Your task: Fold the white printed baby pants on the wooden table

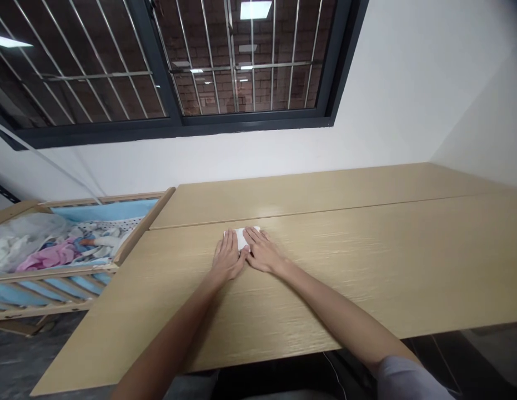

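Pressing white cloth (241, 239) onto desk (408, 255) with flat left hand (227, 258) toward eight o'clock, flat right hand (262, 252) toward four; seemingly underway, cannot tell amount left.

Fingers (230, 239) partly hide the white piece (241, 239), cloth or paper unclear; the left edge cuts the crib (54, 272).

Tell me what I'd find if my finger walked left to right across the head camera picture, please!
Pink cloth → the crib's end rail → left hand → white cloth or tissue where it shows between the hands → right hand → grey sleeve.
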A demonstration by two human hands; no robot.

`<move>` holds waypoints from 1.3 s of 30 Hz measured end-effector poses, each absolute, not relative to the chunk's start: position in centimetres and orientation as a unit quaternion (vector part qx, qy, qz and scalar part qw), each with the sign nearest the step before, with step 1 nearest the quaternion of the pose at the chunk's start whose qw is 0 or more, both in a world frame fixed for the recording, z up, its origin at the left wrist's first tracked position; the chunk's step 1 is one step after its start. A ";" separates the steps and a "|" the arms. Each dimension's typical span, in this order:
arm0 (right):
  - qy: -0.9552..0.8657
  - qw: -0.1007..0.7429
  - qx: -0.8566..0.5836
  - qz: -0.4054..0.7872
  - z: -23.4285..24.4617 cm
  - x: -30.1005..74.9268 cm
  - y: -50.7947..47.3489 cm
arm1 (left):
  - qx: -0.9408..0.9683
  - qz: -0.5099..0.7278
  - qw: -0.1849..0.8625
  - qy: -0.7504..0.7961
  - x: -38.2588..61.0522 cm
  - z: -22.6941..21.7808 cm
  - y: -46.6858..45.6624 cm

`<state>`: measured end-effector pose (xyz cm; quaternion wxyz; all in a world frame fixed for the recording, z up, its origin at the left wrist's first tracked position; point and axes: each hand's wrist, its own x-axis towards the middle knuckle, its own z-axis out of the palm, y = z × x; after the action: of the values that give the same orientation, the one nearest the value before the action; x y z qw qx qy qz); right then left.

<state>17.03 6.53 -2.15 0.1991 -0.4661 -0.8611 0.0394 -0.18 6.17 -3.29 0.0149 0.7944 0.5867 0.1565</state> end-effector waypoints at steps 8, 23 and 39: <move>-0.819 0.193 -0.520 0.148 -1.6 19.5 7.0 | 0.768 0.143 -0.077 0.620 -0.4 -2.6 5.6; -0.860 0.262 -0.413 0.146 -2.1 21.0 8.2 | 0.850 0.163 -0.013 0.500 -3.2 0.2 6.3; -0.529 0.603 -0.405 0.439 -0.5 18.9 8.7 | 0.779 0.287 0.272 0.486 -2.5 4.5 5.0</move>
<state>18.94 8.67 -0.50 0.6026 -0.4053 -0.5289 0.4392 -2.51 4.96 4.55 0.2725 0.7793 0.4861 0.2865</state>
